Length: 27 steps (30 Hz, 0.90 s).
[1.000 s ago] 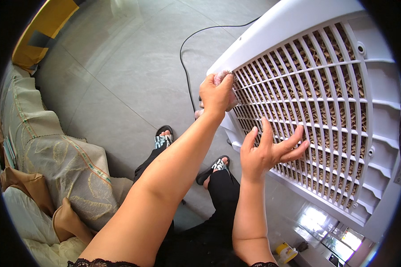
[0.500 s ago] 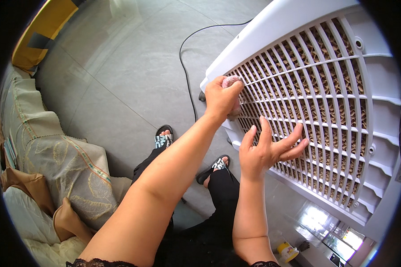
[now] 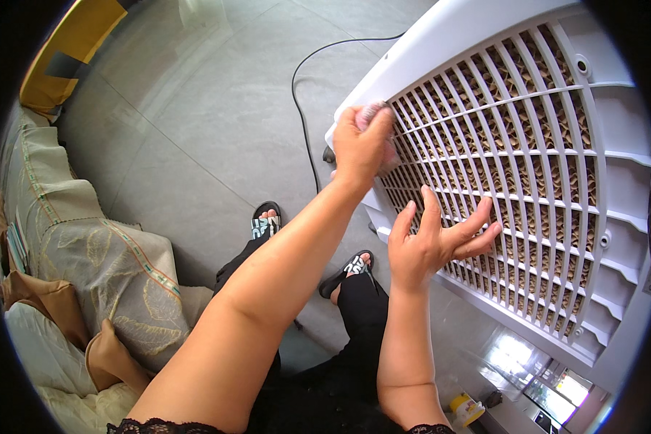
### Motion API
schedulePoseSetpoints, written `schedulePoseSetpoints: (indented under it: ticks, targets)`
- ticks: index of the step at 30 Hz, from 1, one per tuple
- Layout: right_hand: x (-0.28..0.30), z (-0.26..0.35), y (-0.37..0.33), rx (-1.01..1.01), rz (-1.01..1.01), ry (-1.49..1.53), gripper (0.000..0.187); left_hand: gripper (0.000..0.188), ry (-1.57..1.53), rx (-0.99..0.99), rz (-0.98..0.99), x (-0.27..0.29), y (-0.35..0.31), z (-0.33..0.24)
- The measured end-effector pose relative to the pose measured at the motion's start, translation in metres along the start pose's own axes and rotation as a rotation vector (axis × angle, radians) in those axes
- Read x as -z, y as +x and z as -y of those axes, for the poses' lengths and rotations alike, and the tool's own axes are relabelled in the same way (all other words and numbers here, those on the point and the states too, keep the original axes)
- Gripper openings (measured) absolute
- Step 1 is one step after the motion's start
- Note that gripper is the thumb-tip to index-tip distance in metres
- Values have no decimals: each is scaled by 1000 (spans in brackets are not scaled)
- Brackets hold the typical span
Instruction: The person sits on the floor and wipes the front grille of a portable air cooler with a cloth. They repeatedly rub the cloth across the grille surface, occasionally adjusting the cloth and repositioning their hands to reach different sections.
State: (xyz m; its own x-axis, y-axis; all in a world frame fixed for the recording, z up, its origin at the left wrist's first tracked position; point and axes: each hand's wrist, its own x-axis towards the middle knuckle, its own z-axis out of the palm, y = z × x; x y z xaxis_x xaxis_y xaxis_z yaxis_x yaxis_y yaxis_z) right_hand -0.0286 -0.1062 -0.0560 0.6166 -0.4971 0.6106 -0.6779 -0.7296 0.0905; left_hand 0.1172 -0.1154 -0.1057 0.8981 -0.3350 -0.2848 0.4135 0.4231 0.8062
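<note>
Floor [image 3: 188,101], grey, extending beneath. Appliance [image 3: 427,54], white, standing at right. Grille [image 3: 499,108], white, slatted, covering brown pad [image 3: 513,134]. Right hand [image 3: 418,249], spreading fingers in front of grille; contact not discernible. Left hand [image 3: 358,150], gripping cloth [image 3: 369,113] between thumb and fingers at grille's left edge. Cloth, pinkish, bunching in left hand, showing above and below grip.

Spotted the cloth [image 3: 373,111], pinkish and grey, crumpled and bunched into the left hand [image 3: 358,150], slightly blurred, up at the left edge of the grille [image 3: 499,154]; touching or just beside, couldn't tell! Then caught that grille: white, slanted across the right, barred with slim curved slats, backed by brown corrugated filling [image 3: 553,58], set into a smooth white casing [image 3: 441,42].
</note>
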Motion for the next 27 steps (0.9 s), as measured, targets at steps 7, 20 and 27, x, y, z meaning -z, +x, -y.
schedulePoseSetpoints:
  ticks: [7, 20, 27]
  targets:
    - [0, -1, 0, -11, -6, 7, 17, 14, -54, 128, 203, 14, 0, 2]
    - [-2, -1, -1, -13, -5, -14, 18, 16, -21, 155, -57, 34, 12, 38]
    - [-4, -4, -2, -4, -3, -13, 20, 13, 210, 307, 113, 40, 12, 40]
